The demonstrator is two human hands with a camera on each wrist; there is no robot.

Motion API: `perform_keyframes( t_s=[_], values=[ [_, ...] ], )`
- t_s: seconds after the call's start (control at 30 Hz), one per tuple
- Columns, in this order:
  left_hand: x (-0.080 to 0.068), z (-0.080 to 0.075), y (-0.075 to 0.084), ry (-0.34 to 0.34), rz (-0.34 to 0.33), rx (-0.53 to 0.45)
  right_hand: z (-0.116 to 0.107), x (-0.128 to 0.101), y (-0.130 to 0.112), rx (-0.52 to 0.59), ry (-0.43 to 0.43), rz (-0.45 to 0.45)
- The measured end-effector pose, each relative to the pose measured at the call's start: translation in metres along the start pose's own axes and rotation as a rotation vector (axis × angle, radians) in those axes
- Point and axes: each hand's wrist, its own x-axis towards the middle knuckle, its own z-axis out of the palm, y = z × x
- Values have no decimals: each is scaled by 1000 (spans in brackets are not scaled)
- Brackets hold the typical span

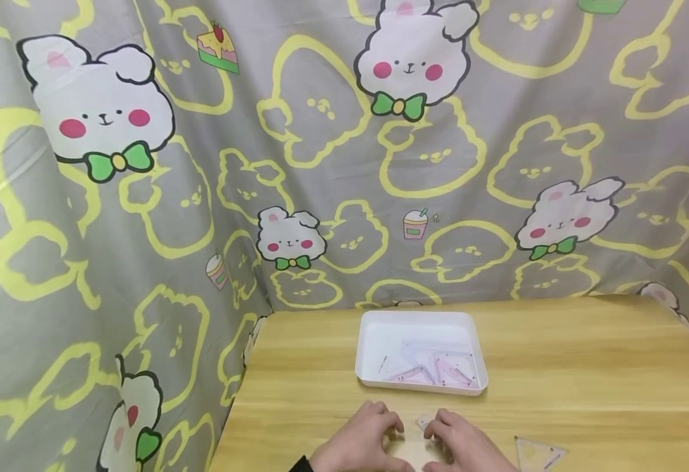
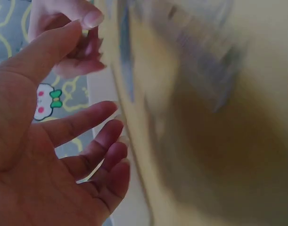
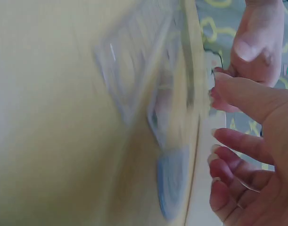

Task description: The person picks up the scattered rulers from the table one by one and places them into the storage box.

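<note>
Both hands are at the near edge of a wooden table (image 1: 586,367), close together. My left hand (image 1: 388,429) and right hand (image 1: 438,429) arch over the wood with fingertips down. A small clear plastic piece (image 1: 425,421) shows just beyond them, between the two. In the left wrist view my left hand (image 2: 94,80) has its thumb out and its fingers loosely bent, tips at the blurred table top. The right hand (image 3: 214,113) looks much the same in the right wrist view. No object shows plainly gripped in either hand.
A white tray (image 1: 374,328) holding several clear rulers and set squares stands just beyond the hands. A clear triangle set square (image 1: 535,453) lies on the table to the right. A grey bunny-print cloth (image 1: 143,229) hangs behind and to the left.
</note>
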Motion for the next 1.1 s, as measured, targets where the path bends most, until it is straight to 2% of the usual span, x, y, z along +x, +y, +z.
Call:
perform_keyframes(
  t_s=[0.07,0.17,0.37,0.43,0.53,0.63,0.77,0.9,1.03,1.1],
  values=[
    [-8,4,-1,-25,-9,-32,7,-1,-1,-34,10,-44],
    [-18,7,-4,-35,-41,-76,12,-4,-1,-62,28,-61],
    [-32,22,-12,-27,-34,-81,16,-11,1,-54,-66,21],
    [-32,27,-13,-29,-48,-85,17,-13,2,-56,-96,30],
    [-28,32,-9,-31,-53,-54,17,-14,5,-66,-112,-4],
    [-24,37,-5,-2,7,44,18,-13,5,-67,-100,-47],
    [-20,42,-1,23,56,115,18,-12,3,-55,-105,-47],
    [-19,44,2,9,48,113,18,-12,0,-60,-103,-62],
    [-20,44,4,-4,42,102,19,-13,-3,18,-131,-7],
    [-21,44,5,-16,30,66,19,-14,-6,78,-139,35]
  ],
)
